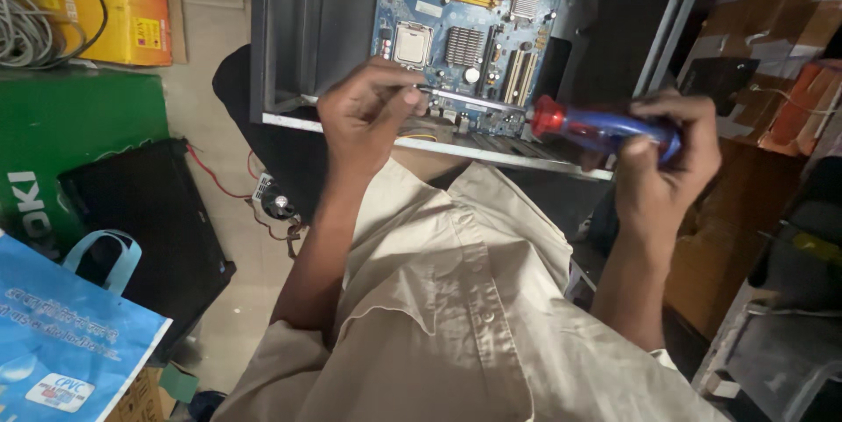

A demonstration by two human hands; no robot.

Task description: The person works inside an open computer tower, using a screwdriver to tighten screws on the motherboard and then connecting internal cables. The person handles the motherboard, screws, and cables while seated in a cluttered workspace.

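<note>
While my right hand (pixel 671 154) grips the screwdriver (pixel 601 126) handle, my left hand (pixel 368 110) pinches its shaft, the tip hidden under my left fingers, motherboard (pixel 465 27) just beyond both.

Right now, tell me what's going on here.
A person in a beige shirt is bent over an open computer case with a blue motherboard inside. The right hand grips the blue and red handle of a screwdriver, whose shaft runs left to the board's near edge. The left hand pinches the shaft near the tip, steadying it there. A black flat case and a blue bag lie on the floor to the left.
</note>
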